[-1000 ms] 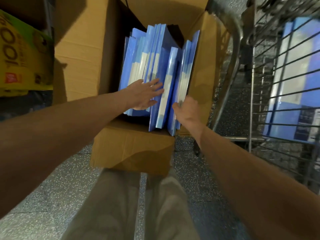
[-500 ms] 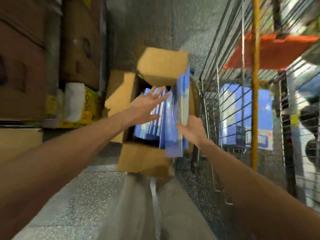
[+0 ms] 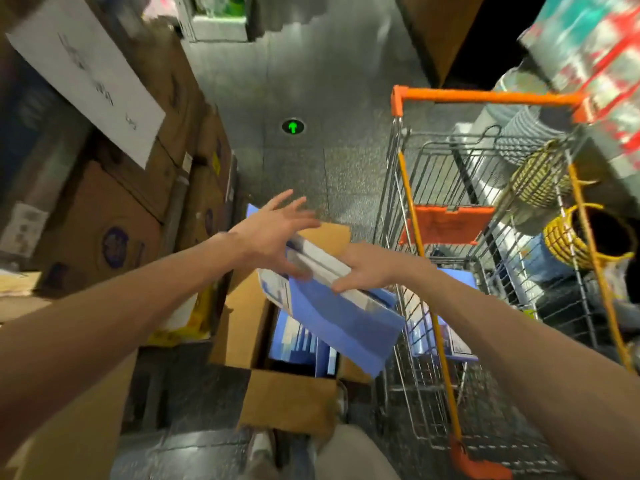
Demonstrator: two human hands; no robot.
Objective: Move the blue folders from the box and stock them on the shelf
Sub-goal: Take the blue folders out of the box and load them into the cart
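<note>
Your right hand (image 3: 367, 270) is clamped on a bundle of blue folders (image 3: 341, 317) at the centre of the frame, lifted clear above the box; your left hand (image 3: 273, 233) is spread wide, fingers splayed, its thumb side meeting the bundle's upper left edge. By the look of it, you are mid-carry: the bundle is out, and the next move calls for swinging it to the shelf and setting it down squarely, with the left hand closing in to steady the loose covers.

The stacked cartons (image 3: 114, 216) fill the left side of the frame. The wire cart (image 3: 446, 237) with orange trim takes the right, with more blue folders showing through its bars low down. The open cardboard box (image 3: 287, 403) sits at lower centre on the speckled floor, more folders (image 3: 298, 344) standing inside it.

A white sheet (image 3: 86, 74) at upper left carries writing too blurred to read. A round green arrow marker (image 3: 293, 126) sits on the floor at upper centre. The carton logos cannot be made out.
</note>
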